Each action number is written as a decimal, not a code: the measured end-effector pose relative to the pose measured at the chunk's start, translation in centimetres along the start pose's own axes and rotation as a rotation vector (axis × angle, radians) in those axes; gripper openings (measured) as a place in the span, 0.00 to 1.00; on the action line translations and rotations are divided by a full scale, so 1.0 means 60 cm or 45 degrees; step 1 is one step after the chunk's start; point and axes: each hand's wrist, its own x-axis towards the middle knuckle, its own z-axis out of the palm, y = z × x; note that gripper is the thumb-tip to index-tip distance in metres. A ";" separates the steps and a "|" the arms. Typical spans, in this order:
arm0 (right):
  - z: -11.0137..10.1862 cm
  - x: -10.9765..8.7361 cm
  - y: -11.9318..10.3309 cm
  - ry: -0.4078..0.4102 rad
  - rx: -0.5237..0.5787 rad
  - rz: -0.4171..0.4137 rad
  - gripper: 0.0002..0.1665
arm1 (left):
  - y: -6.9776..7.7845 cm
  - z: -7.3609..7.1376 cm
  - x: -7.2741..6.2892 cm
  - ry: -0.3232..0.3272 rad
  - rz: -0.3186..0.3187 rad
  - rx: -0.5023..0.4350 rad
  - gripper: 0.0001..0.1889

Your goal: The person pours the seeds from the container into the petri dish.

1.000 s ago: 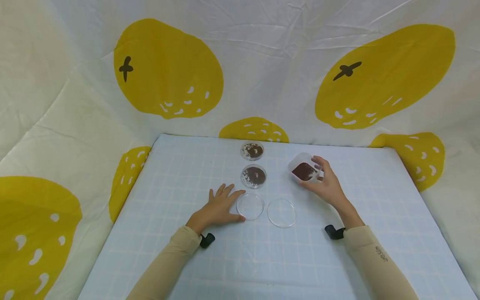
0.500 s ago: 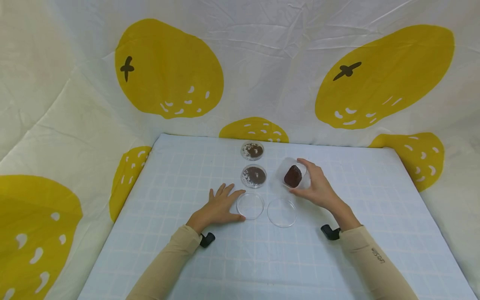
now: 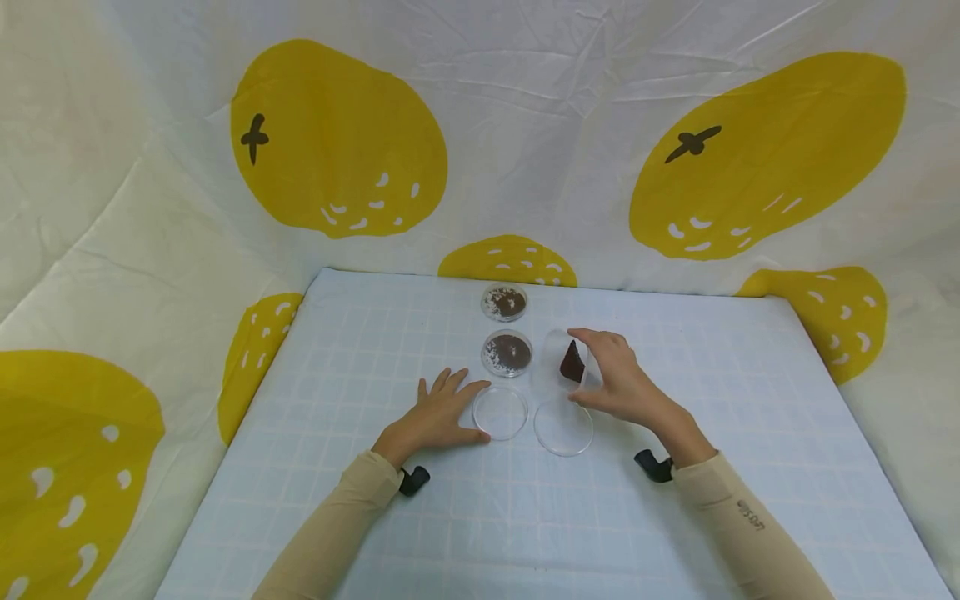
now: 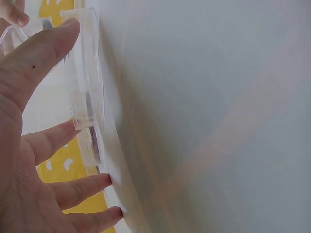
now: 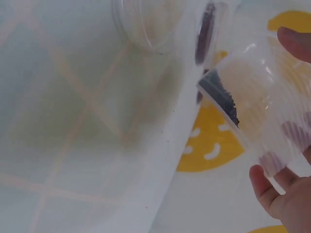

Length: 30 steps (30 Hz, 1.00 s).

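Note:
My right hand [image 3: 622,379] grips a clear ribbed plastic cup [image 5: 262,92] by its sides. It is tilted over on its side, above the table, with dark brown granules [image 3: 572,362] lying in its lower part. Thumb and forefinger of my left hand [image 3: 435,415] hold the rim of an empty clear petri dish [image 3: 500,412] from both sides; its other fingers are spread on the table. Right of that dish lies a clear round petri dish or lid [image 3: 564,427], partly below my right hand. The left wrist view shows the held dish [image 4: 85,73] edge-on.
Behind the empty dish, two petri dishes stand in a line, a nearer one [image 3: 507,353] and a farther one [image 3: 504,302], both with brown granules. A pale checked cloth [image 3: 480,525] covers the table. White fabric with yellow fruit prints hangs behind and at the sides.
My right hand has moved left with the cup, closer to the dishes, and has tipped it further onto its side. The granules have slid within it. My left hand stays in place.

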 end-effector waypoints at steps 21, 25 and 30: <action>0.023 0.010 -0.051 -0.105 -0.208 -0.139 0.58 | 0.003 -0.003 0.000 -0.002 -0.008 -0.027 0.46; 0.028 0.012 -0.056 -0.111 -0.247 -0.174 0.59 | 0.004 -0.003 -0.001 -0.004 -0.010 -0.032 0.46; 0.035 0.014 -0.060 -0.112 -0.292 -0.235 0.61 | 0.003 -0.003 -0.001 -0.003 -0.009 -0.025 0.46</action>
